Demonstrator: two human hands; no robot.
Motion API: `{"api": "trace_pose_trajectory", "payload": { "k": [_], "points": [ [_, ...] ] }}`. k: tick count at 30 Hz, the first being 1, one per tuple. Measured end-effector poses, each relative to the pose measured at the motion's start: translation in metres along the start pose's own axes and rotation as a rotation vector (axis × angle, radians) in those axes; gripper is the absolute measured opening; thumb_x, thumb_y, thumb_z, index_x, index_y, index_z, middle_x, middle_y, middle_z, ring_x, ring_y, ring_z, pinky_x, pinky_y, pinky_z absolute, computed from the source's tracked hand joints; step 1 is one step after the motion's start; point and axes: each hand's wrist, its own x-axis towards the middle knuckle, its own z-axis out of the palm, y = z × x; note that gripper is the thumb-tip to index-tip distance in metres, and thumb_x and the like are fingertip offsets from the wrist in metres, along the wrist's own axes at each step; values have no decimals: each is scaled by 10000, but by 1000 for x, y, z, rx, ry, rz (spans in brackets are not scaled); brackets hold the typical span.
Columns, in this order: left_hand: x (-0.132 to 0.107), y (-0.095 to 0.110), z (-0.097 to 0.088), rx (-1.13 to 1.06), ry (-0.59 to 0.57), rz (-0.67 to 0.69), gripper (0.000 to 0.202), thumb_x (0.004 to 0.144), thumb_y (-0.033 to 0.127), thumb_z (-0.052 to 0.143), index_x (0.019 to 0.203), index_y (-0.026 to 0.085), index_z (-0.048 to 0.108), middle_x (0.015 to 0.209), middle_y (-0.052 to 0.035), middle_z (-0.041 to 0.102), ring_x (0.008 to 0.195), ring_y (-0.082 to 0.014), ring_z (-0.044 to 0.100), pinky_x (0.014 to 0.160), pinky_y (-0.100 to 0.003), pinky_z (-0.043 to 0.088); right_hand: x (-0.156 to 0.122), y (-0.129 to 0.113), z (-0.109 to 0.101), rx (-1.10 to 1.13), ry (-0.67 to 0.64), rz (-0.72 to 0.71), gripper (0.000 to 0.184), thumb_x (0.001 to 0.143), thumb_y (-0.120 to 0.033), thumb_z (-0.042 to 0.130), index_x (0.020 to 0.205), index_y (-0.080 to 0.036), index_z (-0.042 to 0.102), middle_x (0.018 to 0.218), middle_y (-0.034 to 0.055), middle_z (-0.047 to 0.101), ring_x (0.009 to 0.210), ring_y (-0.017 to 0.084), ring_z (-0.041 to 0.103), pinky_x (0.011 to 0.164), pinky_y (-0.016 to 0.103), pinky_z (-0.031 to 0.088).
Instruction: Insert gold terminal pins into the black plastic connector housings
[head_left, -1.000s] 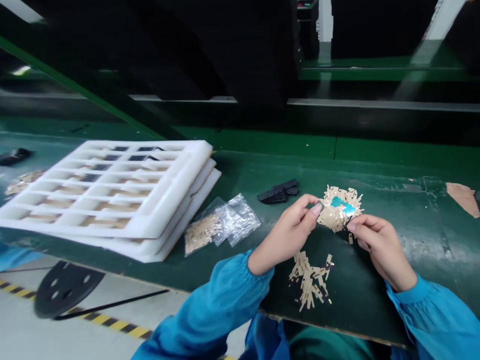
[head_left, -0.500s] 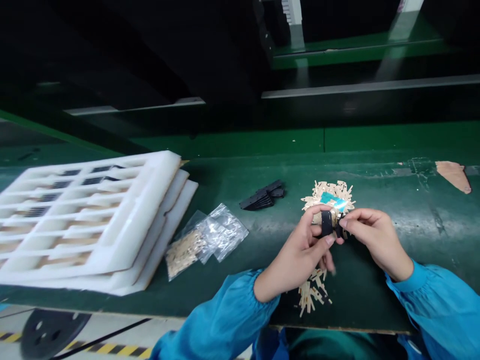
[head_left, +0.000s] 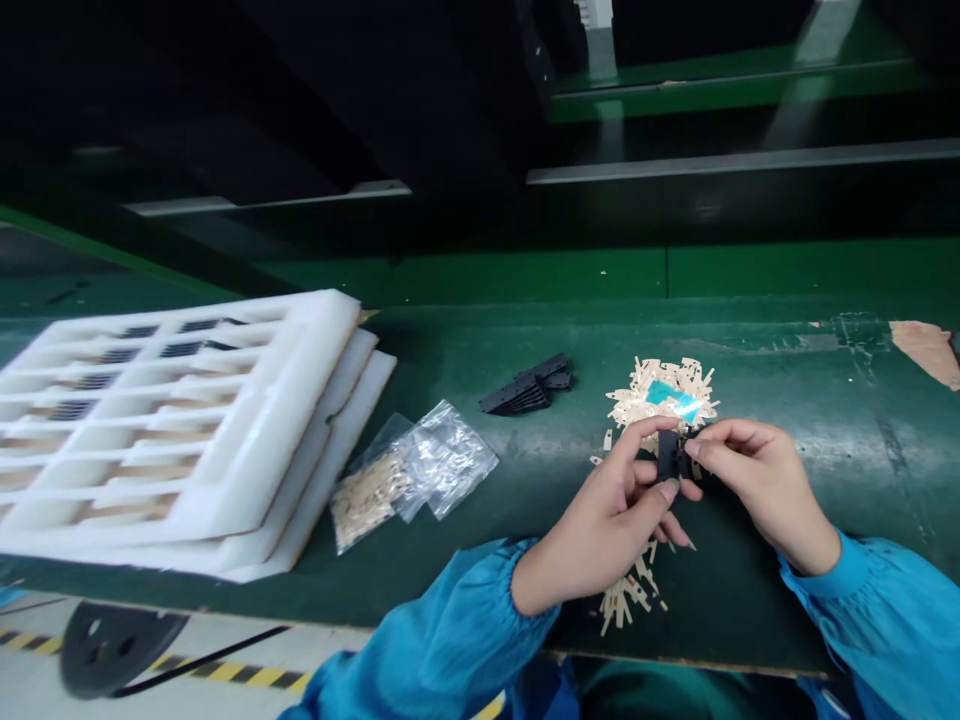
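Note:
My left hand (head_left: 611,505) is closed around a small black plastic part (head_left: 667,455), with the thumb below and the fingers above and behind it. My right hand (head_left: 757,475) pinches at the right side of the same part; whatever small piece lies between its fingertips is hidden. Just beyond the hands is a pile of pale, flat little pieces (head_left: 637,390) with a shiny blue-green film (head_left: 671,398) on top. A second, smaller heap of pale strips (head_left: 630,600) lies under my left wrist, near the table edge.
Several black plastic parts (head_left: 529,385) lie fanned out mid-table. Clear plastic bags (head_left: 450,455), one holding pale pieces (head_left: 369,500), lie left of them. Stacked white foam trays (head_left: 247,490) with slotted black parts fill the left side. A brown scrap (head_left: 926,350) lies far right.
The view has shifted slightly. The black part has turned to a narrower, more upright angle in my left hand, and my right fingertips stay against its right side.

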Motion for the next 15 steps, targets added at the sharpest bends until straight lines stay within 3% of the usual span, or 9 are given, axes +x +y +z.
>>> {"api": "trace_pose_trajectory", "payload": {
  "k": [15],
  "points": [
    [0, -3, 0, 103, 18, 32, 464, 1007, 146, 497, 1443, 269, 402, 1003, -47, 685, 694, -128, 743, 666, -242, 546, -3, -2, 4, 55, -16, 62, 205, 734, -353, 800, 656, -181, 719, 509, 6, 639, 502, 147, 578, 539, 288, 468]
  ]
}}
